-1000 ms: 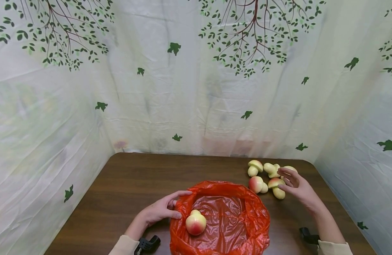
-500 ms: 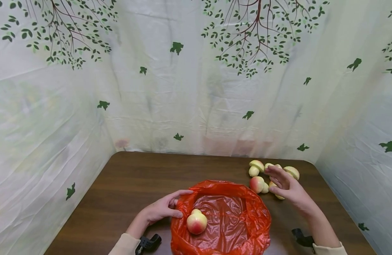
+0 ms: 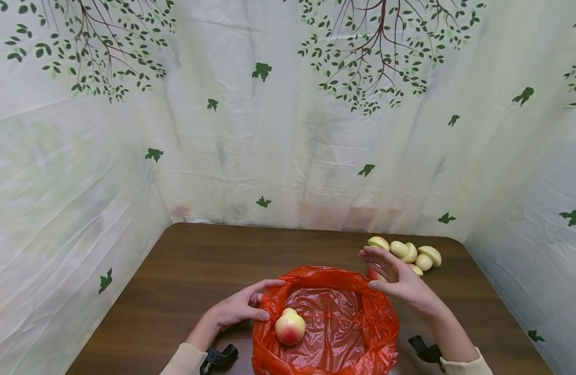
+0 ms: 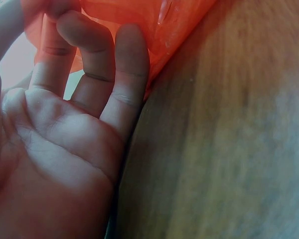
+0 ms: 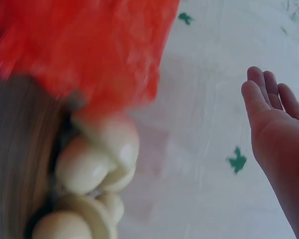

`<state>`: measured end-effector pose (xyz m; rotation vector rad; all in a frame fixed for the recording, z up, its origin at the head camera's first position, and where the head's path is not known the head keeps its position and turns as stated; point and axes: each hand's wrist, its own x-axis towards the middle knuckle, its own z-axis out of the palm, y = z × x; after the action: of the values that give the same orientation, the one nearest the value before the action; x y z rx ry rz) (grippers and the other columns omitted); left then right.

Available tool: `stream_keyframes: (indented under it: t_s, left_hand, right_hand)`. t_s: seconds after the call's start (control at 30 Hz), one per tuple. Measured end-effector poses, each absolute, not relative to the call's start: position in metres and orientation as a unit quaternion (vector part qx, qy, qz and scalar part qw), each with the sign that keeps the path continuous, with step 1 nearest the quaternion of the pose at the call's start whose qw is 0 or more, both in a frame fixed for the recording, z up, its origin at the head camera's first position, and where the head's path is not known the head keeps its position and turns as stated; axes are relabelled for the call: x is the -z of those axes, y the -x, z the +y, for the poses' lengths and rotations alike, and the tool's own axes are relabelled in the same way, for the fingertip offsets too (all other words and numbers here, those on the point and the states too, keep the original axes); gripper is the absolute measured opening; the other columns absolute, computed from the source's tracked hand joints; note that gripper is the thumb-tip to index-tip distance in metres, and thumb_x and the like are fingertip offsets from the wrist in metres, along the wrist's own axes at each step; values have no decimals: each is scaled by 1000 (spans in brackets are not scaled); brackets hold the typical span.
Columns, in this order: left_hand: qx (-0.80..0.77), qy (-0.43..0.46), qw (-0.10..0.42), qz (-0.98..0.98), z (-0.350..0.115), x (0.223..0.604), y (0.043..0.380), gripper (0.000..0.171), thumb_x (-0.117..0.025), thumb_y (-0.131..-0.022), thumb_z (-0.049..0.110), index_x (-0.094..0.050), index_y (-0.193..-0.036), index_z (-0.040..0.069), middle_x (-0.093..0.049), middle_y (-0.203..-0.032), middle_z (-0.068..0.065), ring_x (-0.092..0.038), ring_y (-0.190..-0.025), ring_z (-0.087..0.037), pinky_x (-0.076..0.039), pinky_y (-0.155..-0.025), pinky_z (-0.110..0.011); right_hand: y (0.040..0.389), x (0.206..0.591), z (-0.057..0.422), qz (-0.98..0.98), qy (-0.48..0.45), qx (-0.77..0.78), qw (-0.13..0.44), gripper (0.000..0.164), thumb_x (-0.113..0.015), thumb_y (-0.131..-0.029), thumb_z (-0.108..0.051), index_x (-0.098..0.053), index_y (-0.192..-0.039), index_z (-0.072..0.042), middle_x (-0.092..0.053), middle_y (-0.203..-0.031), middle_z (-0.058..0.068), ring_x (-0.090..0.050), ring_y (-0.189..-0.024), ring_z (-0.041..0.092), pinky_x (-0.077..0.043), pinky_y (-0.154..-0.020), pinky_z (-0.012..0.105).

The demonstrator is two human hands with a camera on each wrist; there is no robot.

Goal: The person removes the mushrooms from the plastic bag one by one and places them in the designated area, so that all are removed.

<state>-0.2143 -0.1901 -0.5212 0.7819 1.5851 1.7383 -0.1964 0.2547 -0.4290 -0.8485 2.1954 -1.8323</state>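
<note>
A red plastic bag point(image 3: 330, 325) stands with its mouth spread wide near the front of the table. Inside it, on the left, lies one toy mushroom point(image 3: 290, 329), pale yellow with a pink blush. My left hand point(image 3: 238, 306) grips the bag's left rim; the left wrist view shows the fingers point(image 4: 131, 64) bent against the red plastic. Beside the bag's back right rim hovers my right hand point(image 3: 397, 278), fingers loosely extended and holding nothing. Behind it sit several more mushrooms point(image 3: 428, 258), partly covered by that hand in the head view.
The brown wooden table point(image 3: 213, 250) has rounded back corners. A pale curtain point(image 3: 278, 135) printed with branches and leaves surrounds it at the back and sides. A black strap device point(image 3: 217, 359) is worn on each wrist.
My right hand has moved left from over the mushrooms to beside the bag's rim. The left hand keeps its grip on the bag, which has hardly moved.
</note>
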Motion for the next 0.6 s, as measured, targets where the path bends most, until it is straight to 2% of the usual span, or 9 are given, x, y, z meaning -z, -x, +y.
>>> stream_keyframes:
  t_s: [0.1, 0.23, 0.43, 0.6]
  left_hand:
    - [-662, -300, 326, 604, -190, 521, 215, 75, -66, -102, 2, -29, -167, 13, -79, -107, -4, -80, -92, -15, -66, -85, -34]
    - [-662, -301, 327, 603, -190, 520, 215, 75, -66, -102, 3, -29, -167, 12, -79, -106, -4, -80, -91, -15, -66, -85, -34]
    - [-664, -303, 329, 599, -190, 521, 215, 75, -66, -102, 4, -28, -167, 11, -79, -108, -4, -80, -93, -15, -66, -85, -34]
    - [-666, -303, 330, 597, -190, 521, 215, 75, -65, -103, 4, -27, -167, 11, -79, -110, -5, -80, -93, -15, -66, -85, -34]
  right_hand:
    - [195, 427, 242, 728, 289, 613, 99, 68, -66, -103, -3, -32, -162, 2, -52, -154, -16, -49, -144, -6, -44, -113, 12]
    - [194, 424, 224, 727, 312, 603, 101, 67, -67, -103, -5, -36, -162, -2, -53, -155, -14, -49, -145, -4, -48, -110, 15]
    - [191, 421, 196, 702, 346, 611, 113, 67, -68, -102, -5, -36, -161, 0, -52, -158, -4, -49, -148, 2, -44, -115, 15]
    - [188, 422, 179, 685, 348, 626, 133, 67, -69, -102, -5, -38, -161, -3, -47, -162, 16, -49, -148, 2, -44, -116, 15]
